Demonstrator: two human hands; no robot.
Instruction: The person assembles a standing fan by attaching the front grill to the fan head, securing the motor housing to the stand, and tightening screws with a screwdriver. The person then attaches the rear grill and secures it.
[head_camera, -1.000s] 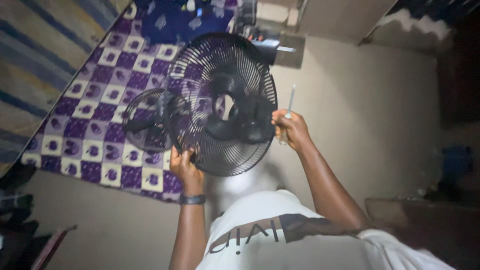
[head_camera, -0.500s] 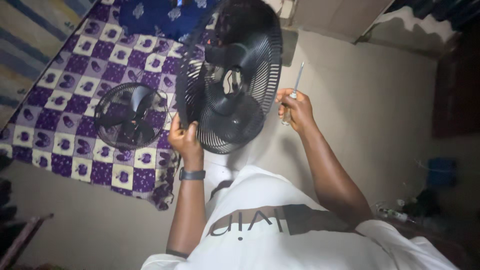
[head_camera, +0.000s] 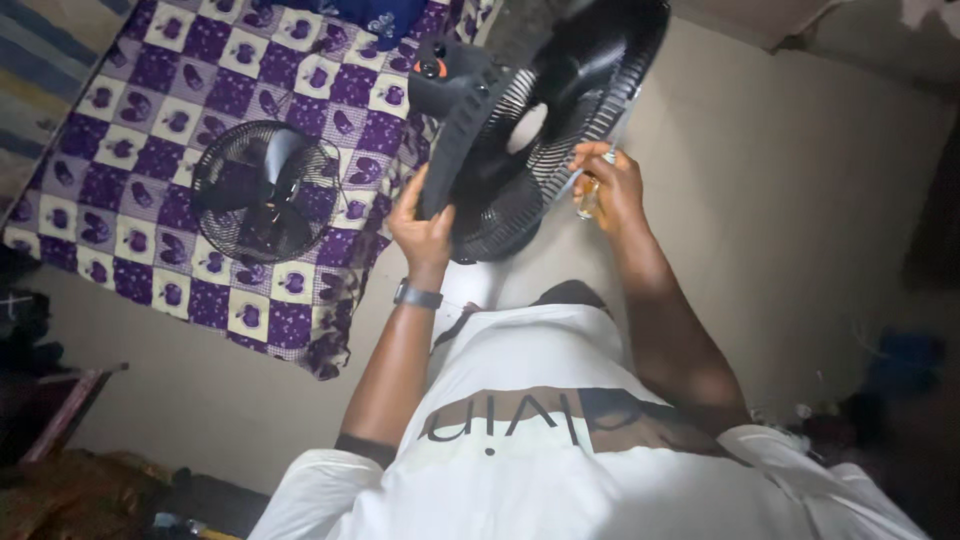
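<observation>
At upper centre, the left hand (head_camera: 420, 232) clamps its fingers on the rim of a black fan head (head_camera: 530, 120), tilted edge-on. The right hand (head_camera: 610, 185) closes around a screwdriver (head_camera: 588, 198) beside the grille. The fan seems mid-handling; next calls for steadying it to bring the tool in.

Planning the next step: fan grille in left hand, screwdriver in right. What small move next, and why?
Probably steady the fan and bring the screwdriver tip to its back. The left hand grips the rim, the fan is tilted, and the right hand holds the tool beside the grille, not on a fastener.
</observation>
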